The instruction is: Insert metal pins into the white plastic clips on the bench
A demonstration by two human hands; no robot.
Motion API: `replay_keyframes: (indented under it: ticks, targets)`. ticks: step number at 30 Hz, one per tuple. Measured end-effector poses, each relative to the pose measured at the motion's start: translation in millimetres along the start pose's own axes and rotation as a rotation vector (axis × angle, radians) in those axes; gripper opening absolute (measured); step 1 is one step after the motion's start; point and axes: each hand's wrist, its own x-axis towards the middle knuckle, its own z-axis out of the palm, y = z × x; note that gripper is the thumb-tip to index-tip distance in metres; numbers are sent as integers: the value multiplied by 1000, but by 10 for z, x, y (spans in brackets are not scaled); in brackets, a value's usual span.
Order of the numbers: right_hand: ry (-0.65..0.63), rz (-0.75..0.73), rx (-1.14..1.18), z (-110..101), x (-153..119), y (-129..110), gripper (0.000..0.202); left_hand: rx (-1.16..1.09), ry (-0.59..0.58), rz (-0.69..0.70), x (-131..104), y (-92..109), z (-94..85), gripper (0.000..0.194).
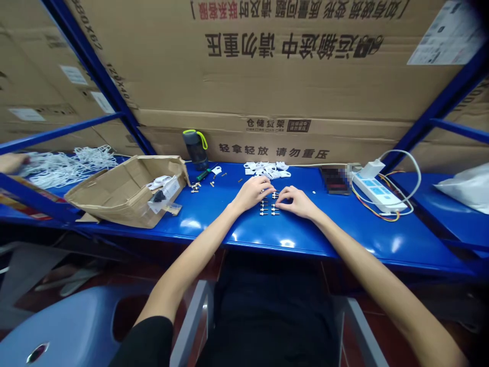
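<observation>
Mid-bench, the left hand [255, 191] and right hand [294, 201] pinch at the small metal fasteners [269, 208] in rows, seemingly arranging them; next needs fine fingertip alignment

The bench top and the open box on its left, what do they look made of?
The bench top looks like blue painted metal, glossy: lamp glare reflects off it. The open box looks like plain brown corrugated cardboard, matte, with creased, torn flaps.

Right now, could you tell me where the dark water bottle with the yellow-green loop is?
In the head view, the dark water bottle stands upright at the back of the blue shelf, left of centre, just behind the open cardboard box.
</observation>
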Motion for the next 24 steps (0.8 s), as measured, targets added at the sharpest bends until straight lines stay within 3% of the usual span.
replay_keyframes:
  ticks: [11,24]
  targets:
    - [-12,16,13,-13,0,-28,7,18,-27,-28,-3,-12,1,32]
    - [41,56,13,-68,9,-20,21,71,-19,-128,-14,-63,-18,29]
